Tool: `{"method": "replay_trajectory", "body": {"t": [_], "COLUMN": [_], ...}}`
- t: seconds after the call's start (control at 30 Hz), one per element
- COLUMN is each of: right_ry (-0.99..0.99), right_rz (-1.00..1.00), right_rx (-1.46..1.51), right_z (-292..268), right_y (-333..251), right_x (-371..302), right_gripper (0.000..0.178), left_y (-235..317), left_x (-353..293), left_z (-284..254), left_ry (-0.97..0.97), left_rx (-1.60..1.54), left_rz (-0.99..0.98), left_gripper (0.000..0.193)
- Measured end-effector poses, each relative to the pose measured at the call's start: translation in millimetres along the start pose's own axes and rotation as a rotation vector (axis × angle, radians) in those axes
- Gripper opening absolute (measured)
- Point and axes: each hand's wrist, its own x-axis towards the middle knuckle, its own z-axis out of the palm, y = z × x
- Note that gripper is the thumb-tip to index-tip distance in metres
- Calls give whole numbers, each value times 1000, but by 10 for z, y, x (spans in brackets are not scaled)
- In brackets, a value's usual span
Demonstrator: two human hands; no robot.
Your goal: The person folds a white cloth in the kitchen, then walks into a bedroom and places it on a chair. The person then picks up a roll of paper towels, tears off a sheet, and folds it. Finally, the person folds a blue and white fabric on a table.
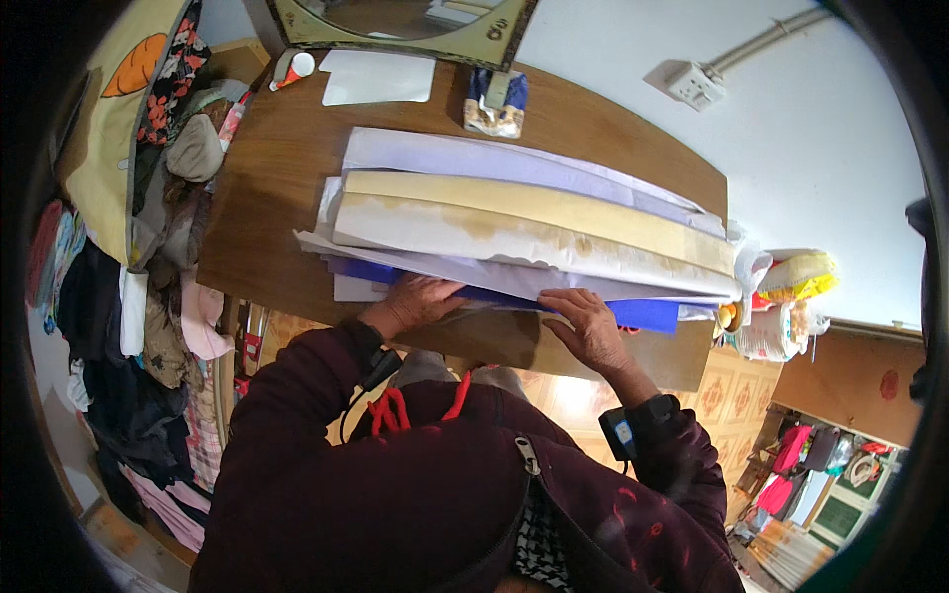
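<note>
A stack of long folded paper sheets (pixel 435 215) lies across the desk, white and pale yellow with brown stains on top. Lavender-white sheets (pixel 415 148) show behind it, and a blue sheet (pixel 647 315) sticks out underneath at the near edge. At the left part of that edge, my left hand (pixel 420 301) has its fingers curled against the loose white sheet and the blue one. Further right, my right hand (pixel 588 328) grips the near paper edge, fingers over it and thumb lower. The fingertips of both hands are partly hidden by the paper.
The brown wooden desk (pixel 267 208) carries a framed mirror (pixel 405 42), a white card (pixel 379 78), a blue-and-white packet (pixel 497 104) and a small red-and-white tube (pixel 294 71). Clothes (pixel 109 326) pile at the left. Plastic bags (pixel 781 296) hang by the right edge; a wall socket (pixel 697 87) sits beyond.
</note>
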Motion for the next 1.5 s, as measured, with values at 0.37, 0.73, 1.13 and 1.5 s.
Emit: {"method": "replay_trajectory", "body": {"t": [0.37,0.73,1.13,1.5], "right_ry": [223,152,86,167], "right_rz": [91,72,65,17], "right_rx": [-220,-339,-511,-580], "right_z": [-115,-60,124,253], "right_y": [720,871,893,976], "right_x": [-396,-756,-691,-470], "right_gripper": [21,39,55,48], "left_y": [717,547,581,628], "left_x": [90,-51,-28,28], "left_z": [-476,-339,-143,-206], "left_ry": [206,19,-109,-146], "left_rx": [227,357,500,370], "left_rz": [333,73,82,-42], "left_gripper": [39,43,60,67]}}
